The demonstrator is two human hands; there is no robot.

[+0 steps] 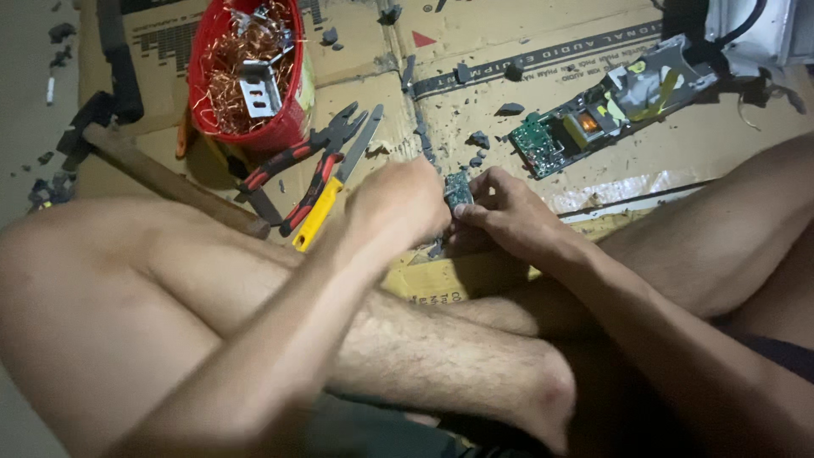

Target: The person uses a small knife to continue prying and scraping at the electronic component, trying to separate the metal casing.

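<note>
Hands working a small electronic part above flattened cardboard on the floor.

Sitting cross-legged, the person pinches a small dark component (458, 190) in the fingers of the right hand (509, 219), held just over the near edge of the cardboard (593, 64). The left hand (397, 208) is blurred and closed into a fist right against the part; I cannot tell whether it holds a tool. To do this well, I would judge the right grip should stay clamped low on the part while the left pulls in short, controlled tugs, so bits do not fly. Red-handled pliers (292, 157) and a yellow-handled tool (320, 212) lie just beside the left hand, a red basket of copper wire (250, 76) sits toward the far left corner, and a green circuit board (593, 114) toward the far right.
</note>
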